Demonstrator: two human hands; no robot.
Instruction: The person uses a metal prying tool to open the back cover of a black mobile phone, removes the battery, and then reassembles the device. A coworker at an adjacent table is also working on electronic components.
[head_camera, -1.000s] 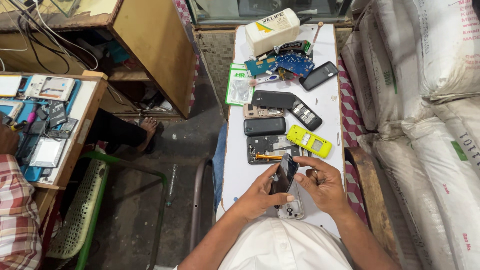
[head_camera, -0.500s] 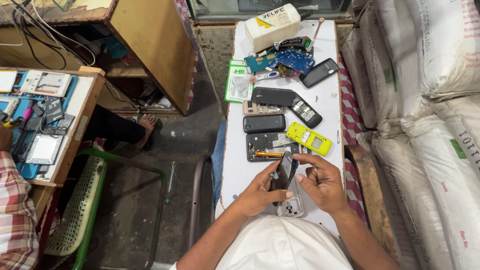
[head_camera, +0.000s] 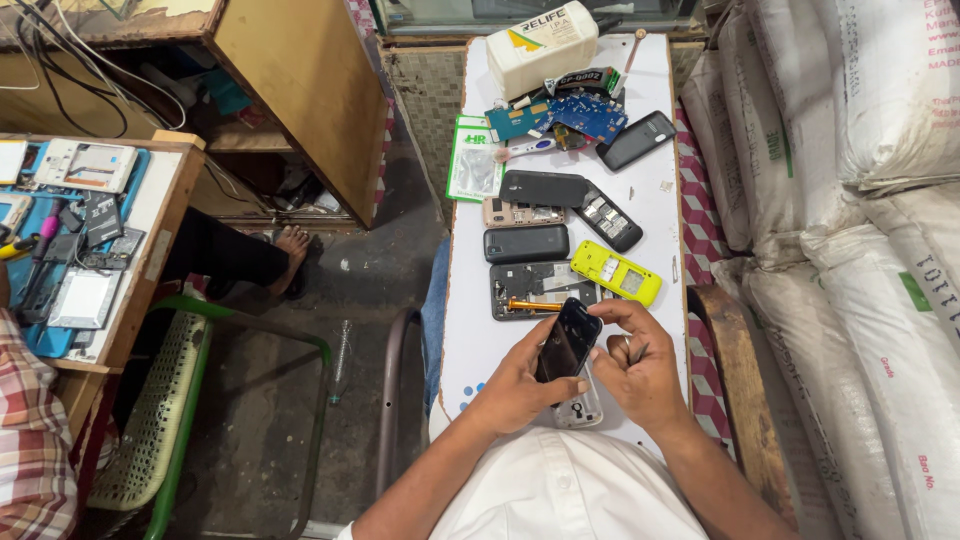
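Currently we grip the black phone (head_camera: 566, 341) tilted in our left hand (head_camera: 522, 385), right hand (head_camera: 640, 372) fingers curled at its edge, steadying it above the white table (head_camera: 470, 340).

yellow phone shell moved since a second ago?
No. The yellow phone shell lies in the same spot on the white table, right of the open dark phone body, as before.

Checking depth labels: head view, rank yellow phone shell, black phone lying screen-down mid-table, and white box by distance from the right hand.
1. Yellow phone shell: just above the right hand, on the table's right half.
2. Black phone: farther up, left of centre, beside the yellow shell.
3. White box: far end of the table, well beyond both.
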